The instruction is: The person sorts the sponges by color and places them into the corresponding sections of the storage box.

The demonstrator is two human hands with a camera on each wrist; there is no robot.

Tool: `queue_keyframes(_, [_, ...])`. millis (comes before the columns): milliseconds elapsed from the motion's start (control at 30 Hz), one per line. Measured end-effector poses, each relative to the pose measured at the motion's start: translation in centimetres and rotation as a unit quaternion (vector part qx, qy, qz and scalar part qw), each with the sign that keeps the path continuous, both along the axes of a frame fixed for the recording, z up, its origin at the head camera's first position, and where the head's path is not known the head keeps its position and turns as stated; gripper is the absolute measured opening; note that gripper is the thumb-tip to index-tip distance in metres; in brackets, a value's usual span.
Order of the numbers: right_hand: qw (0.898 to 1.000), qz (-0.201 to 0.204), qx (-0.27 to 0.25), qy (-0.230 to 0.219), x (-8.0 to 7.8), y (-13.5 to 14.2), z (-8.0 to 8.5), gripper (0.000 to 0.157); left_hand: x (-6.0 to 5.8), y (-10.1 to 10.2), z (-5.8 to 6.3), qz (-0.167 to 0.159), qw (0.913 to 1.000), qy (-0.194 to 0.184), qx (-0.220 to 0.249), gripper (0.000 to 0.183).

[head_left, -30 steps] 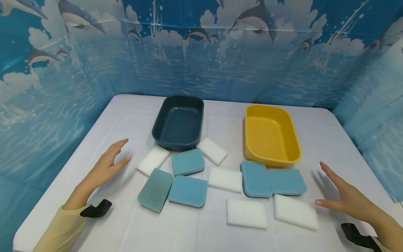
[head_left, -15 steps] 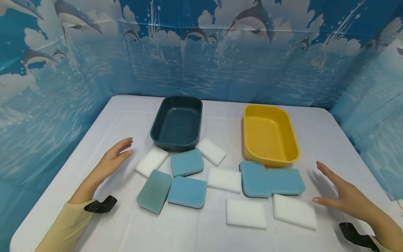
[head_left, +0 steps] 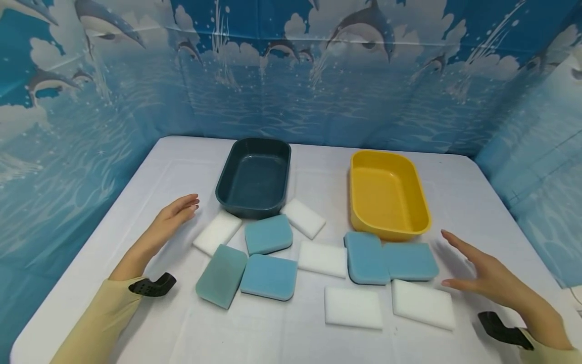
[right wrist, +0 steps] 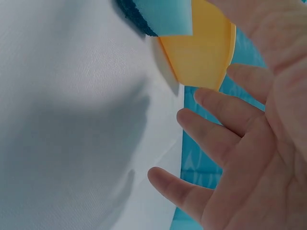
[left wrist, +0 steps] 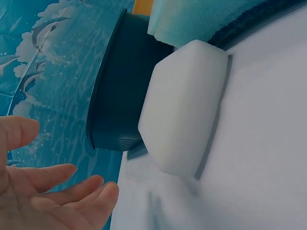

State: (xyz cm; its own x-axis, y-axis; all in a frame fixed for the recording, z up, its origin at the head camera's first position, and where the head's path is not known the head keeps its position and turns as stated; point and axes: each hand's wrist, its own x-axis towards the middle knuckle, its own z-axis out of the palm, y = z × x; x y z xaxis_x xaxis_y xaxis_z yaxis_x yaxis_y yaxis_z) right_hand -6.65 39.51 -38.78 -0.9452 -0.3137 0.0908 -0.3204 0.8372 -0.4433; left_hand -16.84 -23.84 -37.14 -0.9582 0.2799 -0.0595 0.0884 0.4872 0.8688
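Beside the sponges [head_left: 322, 259], left fingers [left wrist: 79, 188] relaxed, right fingers [right wrist: 208, 136] spread, both empty

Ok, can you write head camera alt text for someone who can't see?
A left hand and right hand hover, empty, either side of five white sponges and five blue sponges on a white table. A dark tub and yellow tub stand behind.

a left tray [head_left: 255, 179] and right tray [head_left: 387, 194] stand on the table [head_left: 218, 336]. sponges [head_left: 269, 277] lie before them, between left hand [head_left: 169, 222] and right hand [head_left: 488, 275].
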Motion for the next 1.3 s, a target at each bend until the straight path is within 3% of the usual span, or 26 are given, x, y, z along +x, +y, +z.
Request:
queue_keyframes(367, [0.998, -0.022, 0.019, -0.061, -0.3, 0.1, -0.7, 0.1, -1.6, 0.7, -0.2, -0.02, 0.9993, -0.028, 0.014, 0.058])
queue_keyframes(967, [0.999, 0.008, 0.027, -0.013, -0.6, -1.0, -0.6, 0.1, -4.7, 2.7, -0.4, -0.047, 0.9967, -0.065, 0.014, 0.064])
queue_keyframes(1133, [1.0, 0.024, 0.017, 0.008, -0.9, -1.3, -0.5, 0.096, -5.3, 3.0, -0.4, -0.057, 0.995, -0.075, 0.031, 0.064])
queue_keyframes(1300, [1.0, 0.03, 0.008, 0.006, -1.2, -1.5, -0.6, 0.091, -5.8, 3.1, -0.6, -0.059, 0.9908, -0.108, 0.055, 0.066])
